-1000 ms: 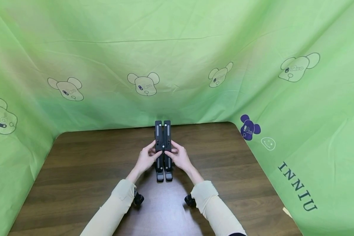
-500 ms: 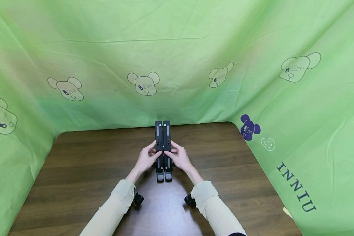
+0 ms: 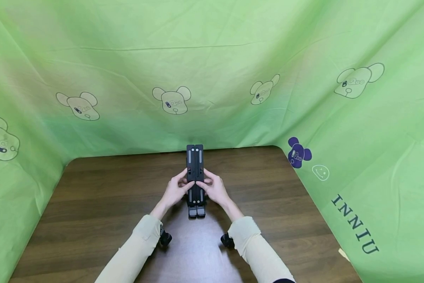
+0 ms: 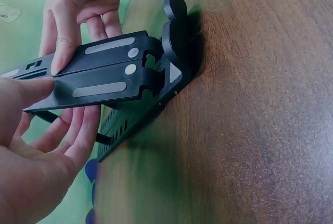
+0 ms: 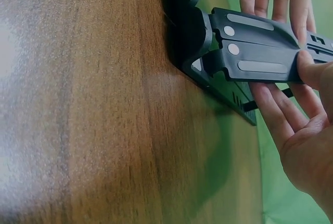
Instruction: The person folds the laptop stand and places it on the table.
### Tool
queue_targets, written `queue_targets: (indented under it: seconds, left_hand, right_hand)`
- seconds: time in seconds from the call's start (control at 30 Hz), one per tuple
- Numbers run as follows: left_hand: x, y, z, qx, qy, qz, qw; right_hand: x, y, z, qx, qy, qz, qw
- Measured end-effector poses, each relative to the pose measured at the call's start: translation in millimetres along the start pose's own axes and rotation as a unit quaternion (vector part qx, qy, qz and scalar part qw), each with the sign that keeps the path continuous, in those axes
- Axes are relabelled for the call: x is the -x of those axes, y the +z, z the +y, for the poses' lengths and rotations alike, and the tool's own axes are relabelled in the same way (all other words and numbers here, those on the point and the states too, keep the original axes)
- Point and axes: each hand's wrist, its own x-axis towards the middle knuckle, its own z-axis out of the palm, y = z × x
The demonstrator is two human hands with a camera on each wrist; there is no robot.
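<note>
Sleeved forearms nearest. Left hand (image 3: 175, 190) and right hand (image 3: 215, 189) pinch black folding stand (image 3: 195, 179) from either side: thumbs on top plates, fingers (image 4: 78, 130) curled underneath. Stand's two arms pressed together, raised at slant, front feet on wooden counter (image 3: 91, 204). Green cloth (image 3: 212, 70) behind.

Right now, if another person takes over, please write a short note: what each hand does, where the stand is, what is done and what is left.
Left hand: thumb on top and fingers underneath, it pinches the left arm of the black folding stand.
Right hand: the same grip on the right arm.
Stand: near end on the wooden table, hooked feet down, far end raised and tilted.
Done: the two arms lie side by side, pressed together.
Left: the raised arms are not yet flat on their base rails; the stand is not yet put down.
</note>
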Motion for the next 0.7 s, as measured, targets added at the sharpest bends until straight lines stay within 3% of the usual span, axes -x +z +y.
queue_targets:
  seconds: [0.2,0.5,0.7]
  left_hand:
    - [-1.1,1.3,0.7,-0.014,-0.02,0.01,0.9996]
    - [-1.4,1.0,-0.9,-0.02,-0.015,0.004,0.9997]
    - [0.0,-7.8,0.3,-0.035,0.0,-0.041,0.9985]
  right_hand:
    - [0.8,1.1,0.5,-0.001,0.006,-0.003,1.0]
    - [0.5,1.5,1.1,-0.002,0.003,0.0,1.0]
    - [0.4,-2.1,3.6,-0.012,0.004,0.008,1.0]
